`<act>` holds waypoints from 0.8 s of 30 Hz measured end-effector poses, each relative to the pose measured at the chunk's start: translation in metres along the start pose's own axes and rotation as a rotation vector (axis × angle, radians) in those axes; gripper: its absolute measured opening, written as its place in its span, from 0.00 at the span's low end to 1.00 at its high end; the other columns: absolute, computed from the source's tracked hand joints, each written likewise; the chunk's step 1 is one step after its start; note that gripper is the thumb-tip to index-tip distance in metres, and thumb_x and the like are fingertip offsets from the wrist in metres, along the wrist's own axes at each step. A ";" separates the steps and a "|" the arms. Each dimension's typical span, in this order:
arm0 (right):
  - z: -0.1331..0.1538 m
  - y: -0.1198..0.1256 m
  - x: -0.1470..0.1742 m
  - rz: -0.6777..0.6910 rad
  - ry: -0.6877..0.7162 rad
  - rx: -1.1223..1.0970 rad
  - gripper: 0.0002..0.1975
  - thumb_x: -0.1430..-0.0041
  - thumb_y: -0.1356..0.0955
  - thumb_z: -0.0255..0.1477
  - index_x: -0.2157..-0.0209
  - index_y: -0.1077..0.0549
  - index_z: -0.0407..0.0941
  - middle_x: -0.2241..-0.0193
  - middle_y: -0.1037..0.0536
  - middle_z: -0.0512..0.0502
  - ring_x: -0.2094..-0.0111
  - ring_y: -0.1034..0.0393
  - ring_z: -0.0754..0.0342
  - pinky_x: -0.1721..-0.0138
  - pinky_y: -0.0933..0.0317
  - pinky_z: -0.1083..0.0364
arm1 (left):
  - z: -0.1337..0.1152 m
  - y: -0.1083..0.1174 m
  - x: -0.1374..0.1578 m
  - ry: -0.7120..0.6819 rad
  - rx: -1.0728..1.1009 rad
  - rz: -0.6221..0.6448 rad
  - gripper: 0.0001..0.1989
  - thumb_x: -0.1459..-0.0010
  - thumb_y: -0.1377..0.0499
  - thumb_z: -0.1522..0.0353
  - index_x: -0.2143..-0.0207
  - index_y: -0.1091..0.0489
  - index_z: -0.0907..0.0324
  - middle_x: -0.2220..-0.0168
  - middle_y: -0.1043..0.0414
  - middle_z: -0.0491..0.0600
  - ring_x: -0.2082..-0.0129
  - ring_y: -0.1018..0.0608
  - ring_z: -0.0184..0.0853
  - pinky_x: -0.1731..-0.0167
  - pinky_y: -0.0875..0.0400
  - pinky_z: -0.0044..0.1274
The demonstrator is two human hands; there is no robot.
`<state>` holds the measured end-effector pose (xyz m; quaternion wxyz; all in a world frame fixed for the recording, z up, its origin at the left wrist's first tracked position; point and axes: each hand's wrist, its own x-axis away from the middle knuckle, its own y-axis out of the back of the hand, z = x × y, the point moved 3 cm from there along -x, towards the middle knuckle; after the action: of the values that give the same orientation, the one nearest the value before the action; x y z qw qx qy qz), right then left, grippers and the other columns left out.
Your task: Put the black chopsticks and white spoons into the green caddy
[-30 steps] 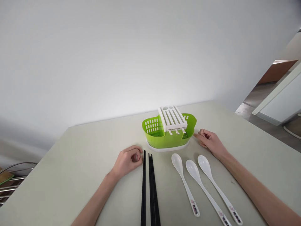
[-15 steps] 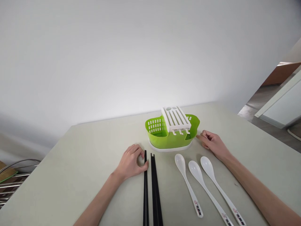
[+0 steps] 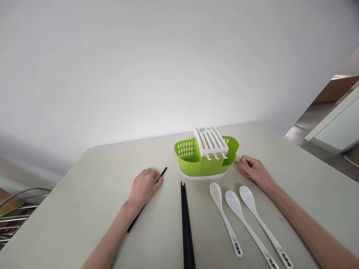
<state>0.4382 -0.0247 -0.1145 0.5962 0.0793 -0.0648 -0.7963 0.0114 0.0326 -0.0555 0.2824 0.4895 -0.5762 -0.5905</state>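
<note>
My left hand (image 3: pixel 145 185) is closed around black chopsticks (image 3: pixel 135 221), which slant under the palm with their upper ends showing past the fingers. Whether it is one stick or a pair I cannot make out. To its right more black chopsticks (image 3: pixel 186 228) lie side by side on the table. My right hand (image 3: pixel 254 171) rests on the table with curled fingers, its index fingertip at the right end of a green basket (image 3: pixel 203 167) with a white slotted top (image 3: pixel 211 141). Nothing shows inside that hand. Three white spoons (image 3: pixel 215 192) lie in front of the basket.
The pale table (image 3: pixel 98 179) meets a white wall (image 3: pixel 168 67) at its back edge. A metal rack (image 3: pixel 19 220) stands beyond the left edge. Past the right edge are the floor and a white panel (image 3: pixel 336 125).
My left hand has moved left and slightly up, taking the left chopsticks from their upright line to a slant. My right hand, the basket and the spoons have stayed put.
</note>
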 end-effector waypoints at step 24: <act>0.001 0.000 0.001 0.004 -0.005 -0.006 0.27 0.41 0.26 0.43 0.75 0.47 0.49 0.81 0.47 0.59 0.79 0.52 0.59 0.78 0.57 0.57 | 0.000 0.031 0.008 0.095 0.777 -0.539 0.16 0.37 0.38 0.55 0.69 0.38 0.55 0.71 0.41 0.44 0.71 0.36 0.33 0.68 0.38 0.26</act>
<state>0.4376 -0.0253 -0.1134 0.5980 0.0757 -0.0641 -0.7954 0.0015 0.0205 -0.0283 -0.0590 0.7173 -0.5934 -0.3603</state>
